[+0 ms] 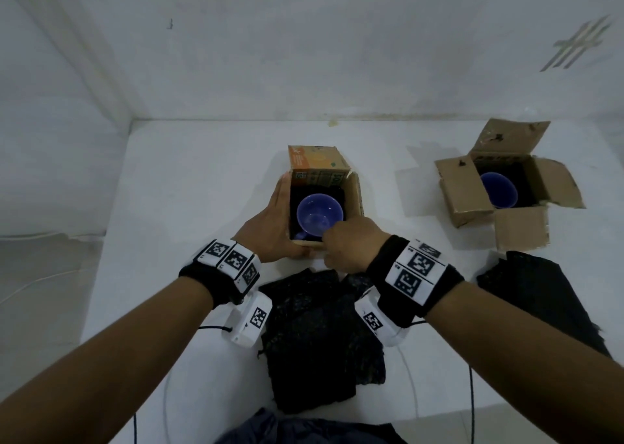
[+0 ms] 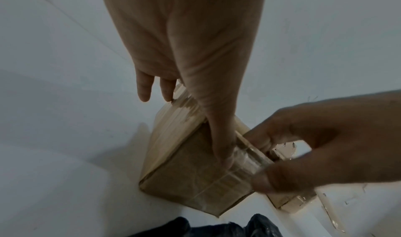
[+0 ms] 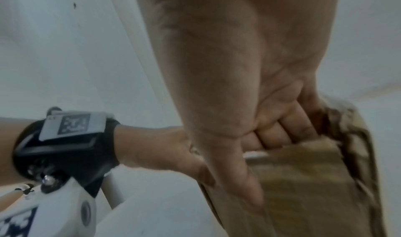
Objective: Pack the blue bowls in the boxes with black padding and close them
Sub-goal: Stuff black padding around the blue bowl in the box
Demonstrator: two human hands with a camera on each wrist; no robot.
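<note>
A blue bowl sits on black padding inside the middle cardboard box, whose top stands open. My left hand lies flat against the box's left wall, fingers straight, thumb along the near side. My right hand is at the near edge and pinches the taped near flap between thumb and curled fingers. A second blue bowl rests on black lining in the open right-hand box.
A pile of loose black padding sheets lies on the white table just in front of the middle box. More black padding lies near the right box. White walls close the table at the back and left. Cables trail from my wrists.
</note>
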